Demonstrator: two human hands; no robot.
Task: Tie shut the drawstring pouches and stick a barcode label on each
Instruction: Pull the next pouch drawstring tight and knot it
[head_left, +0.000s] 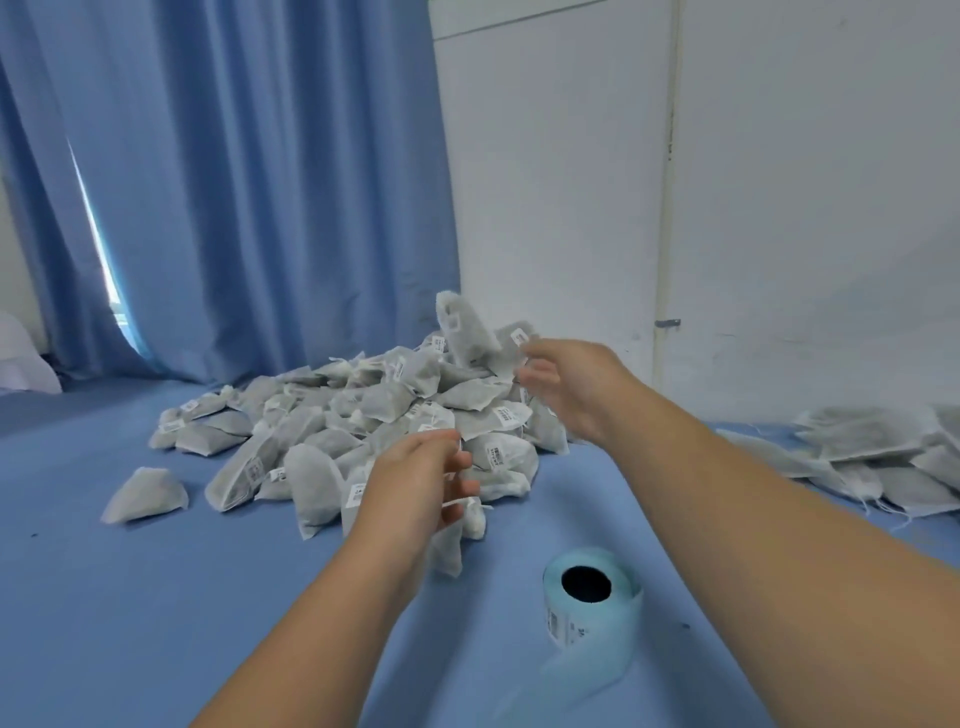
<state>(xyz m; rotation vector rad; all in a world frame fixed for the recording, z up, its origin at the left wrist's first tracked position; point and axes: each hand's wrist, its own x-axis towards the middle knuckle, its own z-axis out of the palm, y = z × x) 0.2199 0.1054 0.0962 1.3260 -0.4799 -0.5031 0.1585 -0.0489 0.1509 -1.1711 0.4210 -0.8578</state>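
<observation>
Held pouch (451, 545) hangs under your left hand (415, 478), long axis vertical, neck up, half hidden by wrist. Left fingers curled, pinching drawstring (457, 501). Your right hand (571, 384) has loose, spread fingers, holding nothing, just beside tilted labelled pouch (465, 327) above pouch pile (332, 431); contact unclear. Label roll (592, 603) near on blue table (156, 597). Second pouch stack (872, 452) far right.

Mid blue cloth tabletop (156, 597), heap of grey fabric pouches (363, 415); before it, pale-blue paper label roll (592, 597); far right, flatter grey pouch stack (883, 457).
</observation>
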